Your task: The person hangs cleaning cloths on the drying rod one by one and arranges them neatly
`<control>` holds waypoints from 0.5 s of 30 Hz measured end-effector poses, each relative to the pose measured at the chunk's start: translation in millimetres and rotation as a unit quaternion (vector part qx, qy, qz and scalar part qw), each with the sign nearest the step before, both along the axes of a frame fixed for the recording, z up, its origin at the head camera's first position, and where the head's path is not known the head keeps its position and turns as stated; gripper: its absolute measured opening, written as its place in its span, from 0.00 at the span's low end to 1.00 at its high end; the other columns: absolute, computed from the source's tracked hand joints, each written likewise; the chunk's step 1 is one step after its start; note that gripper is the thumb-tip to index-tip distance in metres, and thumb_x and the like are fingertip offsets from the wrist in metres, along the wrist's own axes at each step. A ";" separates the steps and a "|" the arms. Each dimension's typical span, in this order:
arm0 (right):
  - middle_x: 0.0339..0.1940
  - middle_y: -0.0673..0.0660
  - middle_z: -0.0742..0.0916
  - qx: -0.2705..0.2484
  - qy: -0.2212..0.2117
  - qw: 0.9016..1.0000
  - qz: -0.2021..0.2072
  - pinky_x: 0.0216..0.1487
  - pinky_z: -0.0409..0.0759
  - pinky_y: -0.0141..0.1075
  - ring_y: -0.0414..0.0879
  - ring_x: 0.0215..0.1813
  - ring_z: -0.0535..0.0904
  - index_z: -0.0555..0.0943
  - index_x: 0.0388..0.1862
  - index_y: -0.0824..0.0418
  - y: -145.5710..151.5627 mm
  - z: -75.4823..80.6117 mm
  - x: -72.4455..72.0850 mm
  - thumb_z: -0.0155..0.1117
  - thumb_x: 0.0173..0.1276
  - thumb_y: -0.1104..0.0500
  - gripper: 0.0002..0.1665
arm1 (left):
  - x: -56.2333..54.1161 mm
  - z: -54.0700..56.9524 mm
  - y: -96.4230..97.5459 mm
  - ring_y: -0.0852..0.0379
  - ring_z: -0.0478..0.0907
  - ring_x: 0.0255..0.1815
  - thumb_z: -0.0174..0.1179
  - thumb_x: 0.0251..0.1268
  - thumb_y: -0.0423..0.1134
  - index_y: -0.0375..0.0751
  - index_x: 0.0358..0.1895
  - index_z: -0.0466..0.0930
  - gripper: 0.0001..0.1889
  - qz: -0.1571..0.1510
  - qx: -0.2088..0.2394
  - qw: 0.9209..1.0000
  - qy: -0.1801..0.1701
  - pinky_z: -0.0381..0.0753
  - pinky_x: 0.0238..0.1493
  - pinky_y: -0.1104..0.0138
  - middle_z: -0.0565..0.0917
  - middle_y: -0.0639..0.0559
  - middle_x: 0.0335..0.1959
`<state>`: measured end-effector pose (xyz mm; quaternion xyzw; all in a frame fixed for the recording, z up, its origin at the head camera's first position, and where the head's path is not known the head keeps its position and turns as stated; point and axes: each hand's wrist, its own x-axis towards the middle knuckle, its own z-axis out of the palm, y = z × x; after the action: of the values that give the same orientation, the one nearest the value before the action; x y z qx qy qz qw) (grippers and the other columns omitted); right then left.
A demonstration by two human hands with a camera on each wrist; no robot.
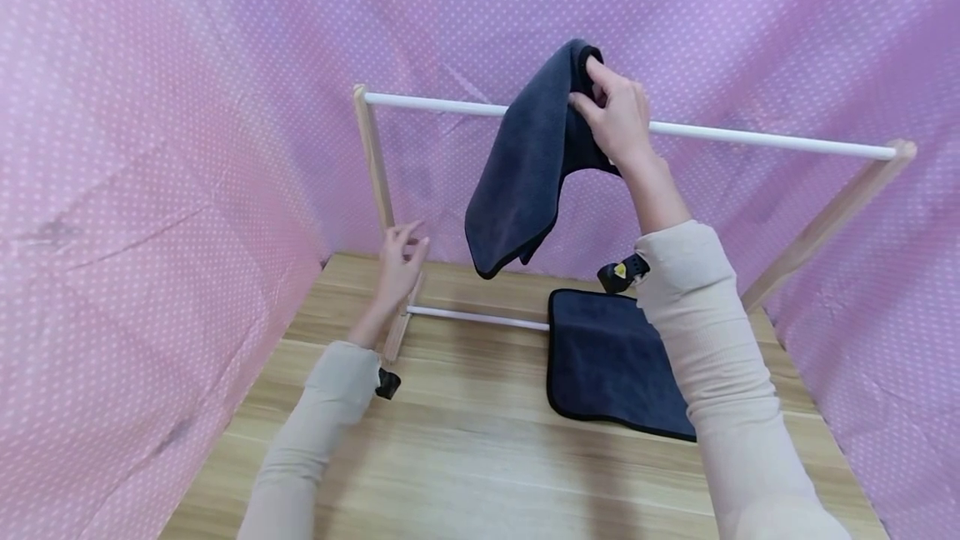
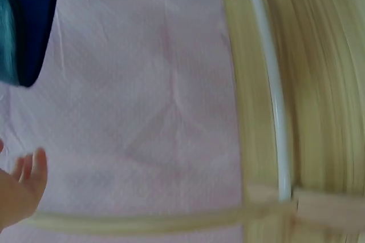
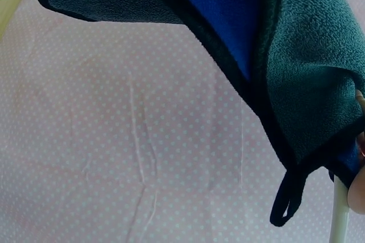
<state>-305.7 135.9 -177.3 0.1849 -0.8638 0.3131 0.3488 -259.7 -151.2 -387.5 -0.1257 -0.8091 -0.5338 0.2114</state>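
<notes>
The rack stands on the table, the curtain behind. At the upper bar's middle is one towel, in the right hand; below, rightward, another towel hides part of the lower bar. The left hand is near the left post.

Dotted cloth: it is hanging behind and at both sides, pink turning to lilac.
Creases: they are running across its left side.
Worktop: it is showing pale wood grain.
Light: it is making a soft shine there.
</notes>
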 end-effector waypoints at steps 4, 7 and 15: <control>0.16 0.52 0.69 0.001 0.003 1.000 0.000 0.24 0.54 0.31 0.47 0.22 0.63 0.70 0.28 0.66 -0.3 -0.9 0.0 0.63 0.58 0.60 0.12 | -3.1 -1.1 13.8 0.41 0.67 0.54 0.46 0.70 0.37 0.35 0.65 0.61 0.22 -0.081 0.054 0.991 -0.091 0.74 0.53 0.54 0.65 0.33 0.59; 0.16 0.51 0.68 0.001 0.002 1.000 0.000 0.24 0.54 0.31 0.47 0.22 0.63 0.69 0.27 0.66 -0.7 -1.4 -0.4 0.63 0.57 0.60 0.13 | -9.2 -2.9 22.0 0.39 0.67 0.56 0.44 0.71 0.42 0.37 0.67 0.58 0.24 -0.122 0.090 0.978 -0.145 0.74 0.53 0.51 0.65 0.33 0.60; 0.15 0.51 0.68 0.000 0.006 1.000 0.005 0.23 0.54 0.31 0.47 0.21 0.62 0.70 0.28 0.66 0.7 -0.8 -0.2 0.63 0.57 0.61 0.12 | -26.5 0.0 43.8 0.56 0.74 0.42 0.29 0.73 0.53 0.35 0.68 0.55 0.30 -0.196 0.203 0.924 -0.259 0.67 0.59 0.47 0.72 0.37 0.54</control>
<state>-305.9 136.5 -178.0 0.1909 -0.8609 0.3133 0.3526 -286.2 -107.4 -387.6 -0.0937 -0.6693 -0.7311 -0.0936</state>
